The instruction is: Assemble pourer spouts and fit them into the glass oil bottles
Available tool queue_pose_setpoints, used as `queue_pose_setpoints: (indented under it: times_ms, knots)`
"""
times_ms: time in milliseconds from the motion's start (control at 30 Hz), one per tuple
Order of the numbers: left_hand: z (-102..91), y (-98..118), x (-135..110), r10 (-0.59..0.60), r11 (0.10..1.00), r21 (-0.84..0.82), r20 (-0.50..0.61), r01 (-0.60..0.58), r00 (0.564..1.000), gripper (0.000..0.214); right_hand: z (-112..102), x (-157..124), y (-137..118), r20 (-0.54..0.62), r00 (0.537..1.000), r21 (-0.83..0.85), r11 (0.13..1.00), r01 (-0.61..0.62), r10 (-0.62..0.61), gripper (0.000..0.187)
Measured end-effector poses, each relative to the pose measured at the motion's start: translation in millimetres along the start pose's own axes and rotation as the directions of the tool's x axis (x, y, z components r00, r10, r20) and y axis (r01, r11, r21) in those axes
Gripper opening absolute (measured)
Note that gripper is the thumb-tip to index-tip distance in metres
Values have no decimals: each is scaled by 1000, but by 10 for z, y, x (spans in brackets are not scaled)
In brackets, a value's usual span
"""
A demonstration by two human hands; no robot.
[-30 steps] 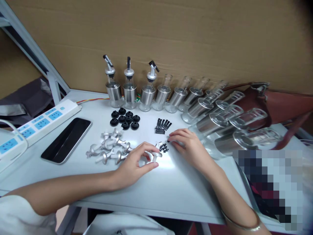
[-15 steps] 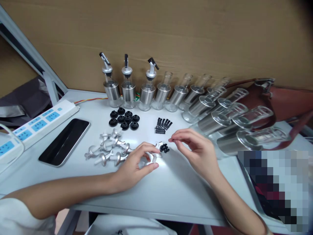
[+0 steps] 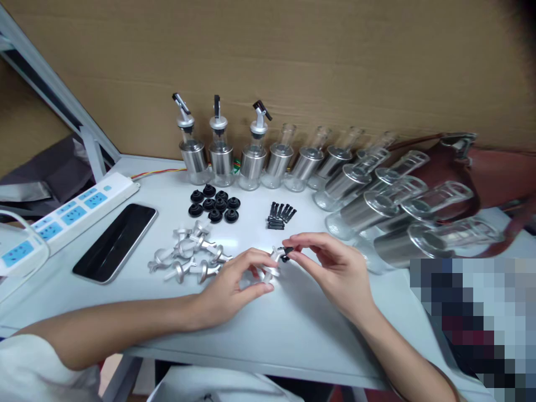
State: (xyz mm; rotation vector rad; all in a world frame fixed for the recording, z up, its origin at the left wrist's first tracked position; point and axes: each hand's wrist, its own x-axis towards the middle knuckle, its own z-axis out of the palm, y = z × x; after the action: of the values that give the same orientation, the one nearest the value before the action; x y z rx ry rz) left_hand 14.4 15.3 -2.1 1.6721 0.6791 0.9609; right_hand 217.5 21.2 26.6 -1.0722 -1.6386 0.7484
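My left hand (image 3: pixel 234 285) rests on the white table (image 3: pixel 285 329), fingers closed round a silver pour spout (image 3: pixel 272 265). My right hand (image 3: pixel 335 271) pinches a small black plug (image 3: pixel 287 250) at the tip of that spout. A few more small black plugs (image 3: pixel 285 258) lie just beneath. A pile of silver spouts (image 3: pixel 188 258) lies left of my left hand. Black round gaskets (image 3: pixel 214 205) and black stick-like caps (image 3: pixel 280 215) sit further back.
Steel-and-glass oil bottles (image 3: pixel 251 159) line the cardboard wall, three of them fitted with spouts; more bottles (image 3: pixel 397 215) lie on their sides at right. A black phone (image 3: pixel 115 240) and a white power strip (image 3: pixel 67 215) are at left. A brown bag (image 3: pixel 494 173) stands at right.
My right hand picked a small black plug from the table, lifted it and brought it left to the tip of the spout held in my left hand.
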Motion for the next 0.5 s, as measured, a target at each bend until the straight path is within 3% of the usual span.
queue_pose_setpoints:
  times_ms: [500]
  knots:
    - [-10,-17,-5,31,999,37,30,-32,999,24,-34,-28,6,24,997,-55,996,76,-74,21]
